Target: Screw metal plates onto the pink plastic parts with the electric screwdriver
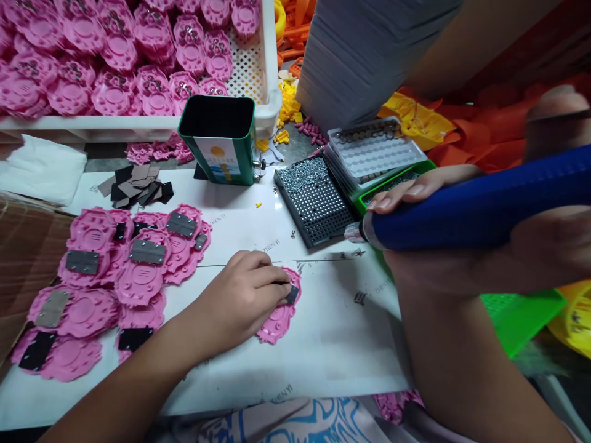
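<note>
My left hand [244, 301] rests over a pink plastic housing [278, 323] on the white work surface. Its fingers are bent onto a small dark plate [292, 295] lying on that housing, and they hide part of both. At the right my right hand [466, 258] is wrapped round a blue electric screwdriver [480, 206]. The clear-sleeved tip [354, 232] points left, above the edge of a black screw tray [318, 203] with many small screws in its holes and loose at its far end.
Pink housings with fitted plates [143, 271] lie in overlapping piles at the left, by loose dark plates [138, 184]. A green tin [221, 141] stands before a white crate [184, 123] of pink parts. Clear trays [373, 151] and a green bin [521, 314] are at the right.
</note>
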`<state>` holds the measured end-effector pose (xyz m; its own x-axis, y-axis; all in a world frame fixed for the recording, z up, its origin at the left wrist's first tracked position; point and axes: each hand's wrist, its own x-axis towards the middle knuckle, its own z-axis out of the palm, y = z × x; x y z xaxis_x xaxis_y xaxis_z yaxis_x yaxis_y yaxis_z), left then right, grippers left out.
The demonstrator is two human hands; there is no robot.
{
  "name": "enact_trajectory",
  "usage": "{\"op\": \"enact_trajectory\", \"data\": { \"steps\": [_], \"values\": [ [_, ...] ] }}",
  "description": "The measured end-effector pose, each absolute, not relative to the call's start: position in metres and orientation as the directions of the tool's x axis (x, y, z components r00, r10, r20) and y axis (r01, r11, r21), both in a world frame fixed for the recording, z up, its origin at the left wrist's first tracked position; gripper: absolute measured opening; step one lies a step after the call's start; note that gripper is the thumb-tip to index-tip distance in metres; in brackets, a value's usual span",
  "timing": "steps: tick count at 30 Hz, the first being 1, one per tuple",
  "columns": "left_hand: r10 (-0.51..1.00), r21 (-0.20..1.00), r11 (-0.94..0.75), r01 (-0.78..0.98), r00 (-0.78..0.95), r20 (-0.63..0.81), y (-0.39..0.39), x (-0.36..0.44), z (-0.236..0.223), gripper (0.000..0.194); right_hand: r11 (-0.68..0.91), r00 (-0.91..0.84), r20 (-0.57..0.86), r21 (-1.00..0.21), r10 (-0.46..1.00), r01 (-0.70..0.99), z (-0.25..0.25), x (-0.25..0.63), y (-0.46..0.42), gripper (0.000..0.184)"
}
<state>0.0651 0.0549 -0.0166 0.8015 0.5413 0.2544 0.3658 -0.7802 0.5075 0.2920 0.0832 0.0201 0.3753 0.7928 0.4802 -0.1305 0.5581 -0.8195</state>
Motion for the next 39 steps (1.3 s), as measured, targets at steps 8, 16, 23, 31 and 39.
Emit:
{"op": "enact_trajectory", "data": {
  "steps": [8,16,23,31,39],
  "values": [
    [0.535,0.509,-0.781,0.362,0.808,0.247,0.056,0.065,-0.018,0.02,0.531,0.406,0.452,-0.841,0.794,-0.101,0.021,0.29,0.083,0.015],
    [0.498,0.492,-0.793,0.359,0.847,0.185,0.059,0.062,-0.016,0.019,0.542,0.465,0.435,-0.831,0.771,-0.122,0.026,0.286,0.083,0.015],
    [0.495,0.498,-0.788,0.362,0.854,0.161,0.059,0.062,-0.016,0.018,0.545,0.425,0.456,-0.831,0.782,-0.113,0.022,0.29,0.082,0.022],
    [0.507,0.494,-0.793,0.356,0.836,0.21,0.057,0.065,-0.018,0.017,0.555,0.44,0.454,-0.821,0.775,-0.131,0.02,0.29,0.081,0.026],
    [0.55,0.429,-0.803,0.414,0.792,0.265,0.047,0.074,-0.024,0.021,0.587,0.479,0.457,-0.793,0.75,-0.162,0.02,0.288,0.084,0.025]
  ]
}}
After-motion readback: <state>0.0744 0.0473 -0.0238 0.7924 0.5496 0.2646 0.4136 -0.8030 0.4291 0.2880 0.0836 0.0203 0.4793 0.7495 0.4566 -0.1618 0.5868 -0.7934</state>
